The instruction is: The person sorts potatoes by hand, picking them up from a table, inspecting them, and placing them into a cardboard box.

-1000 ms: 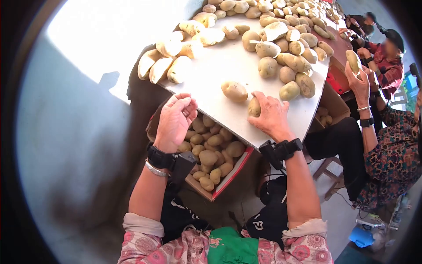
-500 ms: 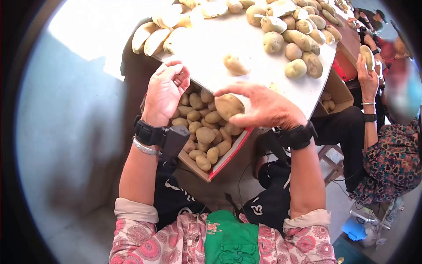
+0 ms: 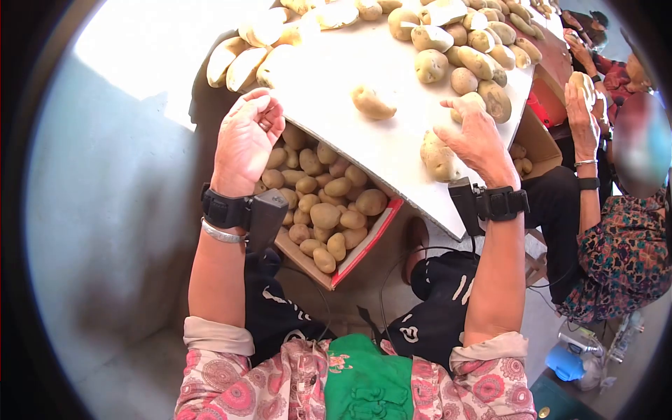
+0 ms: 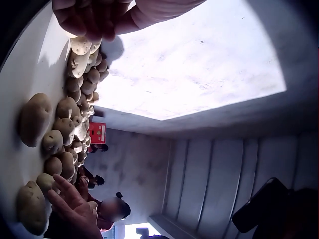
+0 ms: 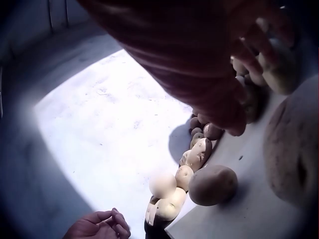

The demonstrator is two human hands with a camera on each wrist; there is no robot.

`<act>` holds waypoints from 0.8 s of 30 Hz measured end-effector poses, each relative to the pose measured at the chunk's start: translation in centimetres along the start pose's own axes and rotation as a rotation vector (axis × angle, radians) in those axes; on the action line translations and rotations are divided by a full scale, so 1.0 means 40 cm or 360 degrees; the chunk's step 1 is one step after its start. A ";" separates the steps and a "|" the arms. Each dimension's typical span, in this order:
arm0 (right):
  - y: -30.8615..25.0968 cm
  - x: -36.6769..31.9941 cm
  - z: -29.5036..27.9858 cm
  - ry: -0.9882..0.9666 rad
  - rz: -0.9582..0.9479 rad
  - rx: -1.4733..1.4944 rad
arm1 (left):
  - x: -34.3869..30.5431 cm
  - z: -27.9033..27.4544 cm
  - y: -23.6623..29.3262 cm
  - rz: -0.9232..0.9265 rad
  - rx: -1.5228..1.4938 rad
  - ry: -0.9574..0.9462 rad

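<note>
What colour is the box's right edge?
Red along that edge of the box, clearest in the head view.

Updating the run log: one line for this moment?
right hand: open, beside potato on table | left hand: loosely curled, empty, by box

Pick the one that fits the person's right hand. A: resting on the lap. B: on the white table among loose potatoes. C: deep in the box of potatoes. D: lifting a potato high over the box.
B: the right hand is on the white table, fingers spread, a potato beside its thumb; the box sits lower, near the left hand.
</note>
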State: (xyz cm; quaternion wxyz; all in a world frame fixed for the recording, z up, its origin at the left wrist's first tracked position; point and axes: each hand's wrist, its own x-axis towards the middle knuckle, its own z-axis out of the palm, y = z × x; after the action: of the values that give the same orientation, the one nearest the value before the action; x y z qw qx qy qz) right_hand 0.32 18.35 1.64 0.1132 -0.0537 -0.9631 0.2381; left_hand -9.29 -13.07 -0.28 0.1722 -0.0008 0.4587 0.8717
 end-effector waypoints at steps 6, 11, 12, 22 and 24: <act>0.024 -0.014 0.012 -0.0136 0.0148 -0.0372 | 0.010 -0.039 0.019 0.0096 -0.0114 -0.0027; -0.031 -0.014 0.024 -0.0403 0.0402 -0.0182 | -0.013 0.015 0.003 0.0042 -0.0064 0.0035; -0.036 -0.018 0.031 -0.0521 0.0397 -0.0125 | -0.017 0.028 0.001 0.0038 -0.0079 0.0043; -0.095 -0.039 0.042 -0.0573 0.0492 -0.0279 | -0.015 0.055 -0.014 0.0030 0.0014 0.0056; -0.099 -0.041 0.056 -0.0558 0.0484 -0.0407 | -0.010 0.050 -0.021 0.0005 0.0051 -0.0051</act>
State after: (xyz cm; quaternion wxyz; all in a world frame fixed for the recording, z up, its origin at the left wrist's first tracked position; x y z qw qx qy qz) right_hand 1.17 13.59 1.27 -0.1002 -0.1698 -0.9711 0.1343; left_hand -8.35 -11.13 0.28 0.1781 0.0167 0.4699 0.8644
